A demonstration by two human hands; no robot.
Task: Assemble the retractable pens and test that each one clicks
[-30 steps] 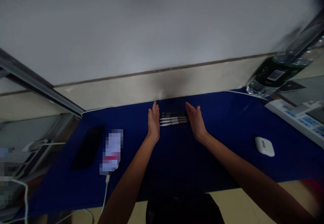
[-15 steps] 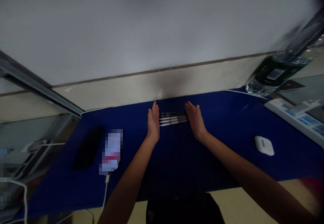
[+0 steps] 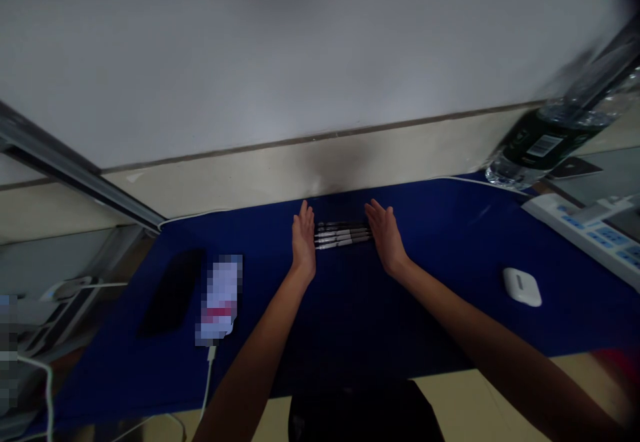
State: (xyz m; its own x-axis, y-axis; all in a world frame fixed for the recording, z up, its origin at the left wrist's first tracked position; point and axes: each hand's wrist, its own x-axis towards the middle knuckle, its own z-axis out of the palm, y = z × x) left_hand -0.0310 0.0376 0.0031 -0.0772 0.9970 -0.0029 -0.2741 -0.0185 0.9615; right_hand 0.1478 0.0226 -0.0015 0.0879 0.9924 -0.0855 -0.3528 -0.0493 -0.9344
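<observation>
Still, little changes: the left hand point(image 3: 303, 242) and right hand point(image 3: 386, 239) stay open, fingers extended, just either side of the pens point(image 3: 343, 235) lying on the blue mat point(image 3: 350, 322).

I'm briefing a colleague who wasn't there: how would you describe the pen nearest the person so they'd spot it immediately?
On the dark blue desk mat, find the person's open left hand and right hand, held apart. Between them lies a tight row of pens, all parallel. Yours is the nearest pen, at the row's front edge, pale-barrelled, whereas the farthest pen looks dark.
</observation>
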